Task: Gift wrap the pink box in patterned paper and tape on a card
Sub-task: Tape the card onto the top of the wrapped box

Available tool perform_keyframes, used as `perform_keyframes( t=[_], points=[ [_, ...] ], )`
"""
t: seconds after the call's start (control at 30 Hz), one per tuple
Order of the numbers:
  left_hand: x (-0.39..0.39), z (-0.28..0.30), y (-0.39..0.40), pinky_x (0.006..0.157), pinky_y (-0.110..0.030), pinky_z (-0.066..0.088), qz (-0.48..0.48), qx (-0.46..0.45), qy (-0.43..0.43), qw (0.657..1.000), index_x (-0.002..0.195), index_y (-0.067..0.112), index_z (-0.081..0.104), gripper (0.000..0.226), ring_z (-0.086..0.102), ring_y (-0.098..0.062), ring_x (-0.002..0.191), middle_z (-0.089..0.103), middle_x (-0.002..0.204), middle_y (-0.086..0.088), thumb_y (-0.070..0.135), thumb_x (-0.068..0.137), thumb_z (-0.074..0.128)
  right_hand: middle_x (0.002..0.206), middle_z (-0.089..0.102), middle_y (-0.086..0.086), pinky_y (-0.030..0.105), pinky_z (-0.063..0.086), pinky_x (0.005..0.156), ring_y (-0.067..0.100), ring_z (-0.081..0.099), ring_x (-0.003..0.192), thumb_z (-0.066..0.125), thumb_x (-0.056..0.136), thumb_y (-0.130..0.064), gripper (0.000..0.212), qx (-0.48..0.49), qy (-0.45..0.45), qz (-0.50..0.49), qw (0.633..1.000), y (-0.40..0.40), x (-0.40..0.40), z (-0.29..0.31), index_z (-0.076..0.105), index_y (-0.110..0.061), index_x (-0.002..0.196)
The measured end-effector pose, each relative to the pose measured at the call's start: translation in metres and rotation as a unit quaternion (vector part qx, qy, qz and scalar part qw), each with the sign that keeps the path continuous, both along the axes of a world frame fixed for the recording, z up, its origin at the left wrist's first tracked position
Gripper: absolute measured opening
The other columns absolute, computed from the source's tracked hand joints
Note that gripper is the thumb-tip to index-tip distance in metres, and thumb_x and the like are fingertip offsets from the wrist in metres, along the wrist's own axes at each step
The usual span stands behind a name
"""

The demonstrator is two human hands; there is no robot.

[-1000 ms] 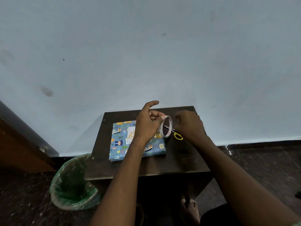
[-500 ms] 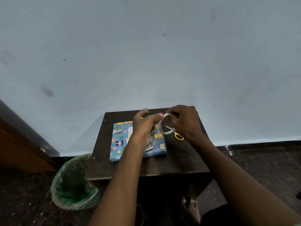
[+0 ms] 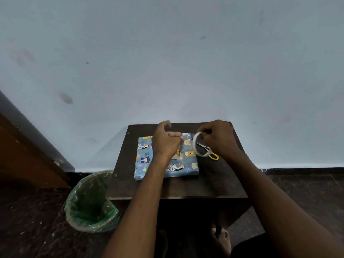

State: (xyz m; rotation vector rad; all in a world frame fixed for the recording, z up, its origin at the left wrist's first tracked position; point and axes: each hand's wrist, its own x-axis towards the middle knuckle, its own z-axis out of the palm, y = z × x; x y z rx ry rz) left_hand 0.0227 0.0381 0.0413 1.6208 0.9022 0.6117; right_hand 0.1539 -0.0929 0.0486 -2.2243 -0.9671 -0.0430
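The right hand (image 3: 217, 138) grips the tape roll (image 3: 200, 145) above the scissors (image 3: 208, 151). The left hand (image 3: 165, 142), fingers curled, pinches the tape's end over the wrapped box (image 3: 186, 164).

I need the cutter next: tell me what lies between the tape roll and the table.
In the head view, yellow-handled scissors lie on the table under the tape roll that the right hand holds.

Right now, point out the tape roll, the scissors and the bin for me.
tape roll (image 3: 194, 144): head view, on the left edge of its ring.
scissors (image 3: 214, 156): head view, on the yellow handle loop.
bin (image 3: 87, 200): head view, on the green liner inside.
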Motion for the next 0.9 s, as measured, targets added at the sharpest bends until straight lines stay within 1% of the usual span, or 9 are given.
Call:
perform_keyframes(
  t=[0.1,0.2,0.33,0.43,0.5,0.6,0.73,0.8,0.9],
  points=[
    [-0.013,0.001,0.016,0.064,-0.024,0.060,-0.010,0.027,-0.003,1.000,0.125,0.021,0.063,0.049,0.077,-0.009,0.090,0.081,0.097,0.005,-0.005,0.085,0.076,0.087,0.080,0.003,0.037,0.056,0.084,0.025,0.073,0.090,0.069,0.079,-0.003,0.021,-0.032,0.010,-0.003,0.999,-0.001,0.006,-0.007,0.084,-0.017,0.085],
    [-0.030,0.000,0.033,0.074,-0.023,0.061,-0.030,0.041,0.009,0.999,0.112,0.020,0.075,0.039,0.077,-0.010,0.094,0.082,0.098,0.002,-0.009,0.087,0.071,0.100,0.080,0.007,0.042,0.056,0.091,0.032,0.071,0.103,0.068,0.081,0.000,0.022,-0.076,0.006,-0.003,0.997,0.004,0.008,-0.015,0.083,-0.012,0.093],
    [-0.047,-0.004,0.051,0.077,-0.021,0.060,-0.045,0.093,0.052,0.993,0.103,0.022,0.082,0.045,0.073,0.001,0.086,0.080,0.094,0.008,-0.013,0.084,0.060,0.114,0.077,0.010,0.042,0.055,0.095,0.034,0.068,0.112,0.065,0.082,0.002,0.033,-0.100,-0.014,-0.032,0.994,0.013,0.003,-0.021,0.080,-0.011,0.109],
    [-0.058,-0.010,0.064,0.074,-0.020,0.057,-0.054,0.119,0.074,0.989,0.097,0.025,0.083,0.046,0.072,0.003,0.082,0.079,0.092,0.010,-0.012,0.083,0.058,0.105,0.079,0.005,0.035,0.055,0.088,0.025,0.072,0.103,0.068,0.086,0.002,0.027,0.006,-0.057,-0.021,0.998,0.028,-0.010,-0.019,0.082,-0.012,0.104],
    [-0.064,-0.012,0.070,0.074,-0.023,0.058,-0.065,0.119,0.084,0.987,0.093,0.028,0.082,0.048,0.072,0.001,0.083,0.079,0.091,0.010,-0.011,0.080,0.056,0.099,0.080,-0.002,0.028,0.057,0.086,0.012,0.073,0.092,0.069,0.089,0.000,0.023,0.075,0.000,0.030,0.997,0.043,-0.025,-0.013,0.083,-0.014,0.100],
    [-0.067,-0.017,0.075,0.080,-0.025,0.061,-0.082,0.128,0.090,0.984,0.091,0.031,0.080,0.046,0.073,-0.004,0.087,0.079,0.091,0.008,-0.008,0.079,0.059,0.089,0.079,-0.009,0.014,0.053,0.071,0.001,0.069,0.074,0.073,0.089,-0.003,0.019,0.081,0.047,0.115,0.989,0.064,-0.049,-0.013,0.084,-0.017,0.096],
    [-0.067,-0.020,0.078,0.069,-0.016,0.058,-0.089,0.152,0.097,0.980,0.097,0.025,0.081,0.032,0.073,-0.007,0.081,0.078,0.086,0.006,-0.001,0.083,0.067,0.069,0.071,-0.013,0.007,0.040,0.063,-0.002,0.063,0.067,0.070,0.087,-0.002,0.020,0.049,0.058,0.148,0.986,0.083,-0.065,-0.024,0.082,-0.018,0.092],
    [-0.065,-0.022,0.080,0.067,-0.012,0.056,-0.092,0.158,0.101,0.978,0.096,0.023,0.082,0.028,0.074,-0.008,0.082,0.078,0.086,0.005,0.000,0.083,0.071,0.060,0.062,-0.021,0.009,0.038,0.059,-0.003,0.059,0.061,0.069,0.090,-0.006,0.018,0.052,0.076,0.136,0.986,0.089,-0.066,-0.025,0.082,-0.019,0.092],
    [-0.063,-0.023,0.084,0.064,-0.014,0.056,-0.084,0.170,0.113,0.975,0.090,0.027,0.081,0.027,0.074,-0.006,0.079,0.078,0.084,0.008,0.003,0.081,0.072,0.062,0.067,-0.023,0.020,0.052,0.067,-0.004,0.065,0.064,0.073,0.091,-0.015,0.011,0.080,0.127,0.128,0.980,0.094,-0.063,-0.023,0.082,-0.021,0.089]
  ],
)
